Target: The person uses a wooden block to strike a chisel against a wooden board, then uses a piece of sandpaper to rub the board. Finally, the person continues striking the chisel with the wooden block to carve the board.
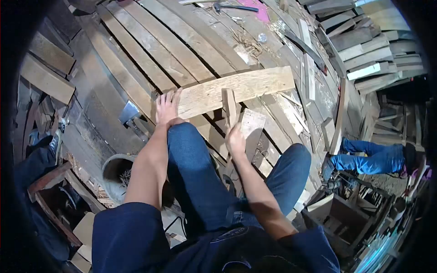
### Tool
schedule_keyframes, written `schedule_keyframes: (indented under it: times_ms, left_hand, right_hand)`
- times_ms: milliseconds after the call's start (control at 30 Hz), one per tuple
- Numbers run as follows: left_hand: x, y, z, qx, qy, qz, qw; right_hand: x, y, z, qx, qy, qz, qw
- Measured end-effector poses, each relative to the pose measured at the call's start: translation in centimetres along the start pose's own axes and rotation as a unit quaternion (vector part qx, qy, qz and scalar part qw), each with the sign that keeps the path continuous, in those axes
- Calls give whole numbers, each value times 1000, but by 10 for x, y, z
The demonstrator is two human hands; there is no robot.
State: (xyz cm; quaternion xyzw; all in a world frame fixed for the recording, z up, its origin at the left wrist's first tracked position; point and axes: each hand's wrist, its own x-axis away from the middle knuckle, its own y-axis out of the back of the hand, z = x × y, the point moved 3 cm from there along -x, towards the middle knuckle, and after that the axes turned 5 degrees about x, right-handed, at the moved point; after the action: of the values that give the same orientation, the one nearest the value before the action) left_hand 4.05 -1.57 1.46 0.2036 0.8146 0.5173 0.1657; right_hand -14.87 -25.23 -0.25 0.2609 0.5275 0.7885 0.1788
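Your wide board lies across the row of planks in front of your knees, at an angle to them rather than laid in beside them; several planks sit side by side with dark gaps between, and whether any are fastened can't be told from here. The board's long axis runs crosswise, its right-hand end pointing slightly farther away from you. Your left hand is at its left end, fingers part spread and laid against the wood, not wrapped around it. Your right hand is closed around 1 short wooden piece, whose long axis points away from you, its far end over the board. The bucket is beside your left forearm; the hammer lies well beyond the board.
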Motion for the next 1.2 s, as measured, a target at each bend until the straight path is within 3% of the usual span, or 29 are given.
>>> schedule_keyframes:
  times_ms: [33,133,200,267,333,400,467,500,533,567,600,667,733,800,900,933,967,1000,1067,1133,1200]
  left_hand:
    - [-1,0,0,-7,5,13,1000]
    - [-2,0,-2,-21,30,58,998]
    - [-3,4,-5,-22,52,96,994]
    - [-2,0,0,-23,43,93,994]
    - [-4,-5,4,-14,25,61,998]
    - [-7,-8,7,-16,0,12,1000]
    - [-1,-12,9,-17,-5,-1,1000]
    - [-2,-1,2,-13,4,18,1000]
    - [-2,2,-1,-18,7,25,999]
    - [-3,5,-3,-24,10,32,999]
    - [-2,9,-9,-30,21,48,998]
    - [-1,6,-9,-27,21,47,998]
    - [-3,5,-7,-21,16,38,999]
    - [-2,-1,-2,-13,10,32,999]
    - [-3,-15,11,-7,3,25,1000]
    - [-2,-13,10,-15,-2,16,1000]
    - [-2,-9,6,-18,-1,18,1000]
    - [-3,-5,4,-21,1,22,1000]
    - [0,1,-2,-23,8,35,999]
    - [-1,6,-7,-28,16,46,998]
    - [-2,2,-4,-39,18,40,998]
  right_hand:
    - [-20,23,9,9,-44,44,998]
    - [-82,37,8,-29,-5,-25,999]
    - [-82,45,18,-51,-45,-20,998]
    - [-54,4,-5,-76,41,-144,986]
    - [-8,0,-10,-71,-70,-9,995]
    - [5,20,-2,-15,-134,51,990]
    - [-26,25,-17,21,-97,-16,995]
    - [-52,46,-15,-45,-108,13,993]
    - [-81,41,-28,-55,-78,-78,992]
    - [-105,54,-28,-74,-86,-92,989]
    - [-117,68,-22,-102,-140,-39,984]
    - [-116,38,-31,-60,-37,-207,976]
    - [-58,33,2,-51,-79,-59,994]
    - [-7,1,-5,0,76,-52,996]
    - [-31,37,-39,107,15,95,990]
    - [-42,52,-43,68,-37,48,996]
    - [-62,36,-70,26,-21,-153,988]
    - [-88,38,-82,-28,-140,-135,981]
    - [-92,47,-53,-123,-180,-145,965]
    - [-65,31,-25,-99,-116,-141,978]
    - [-19,17,-14,45,25,-99,994]
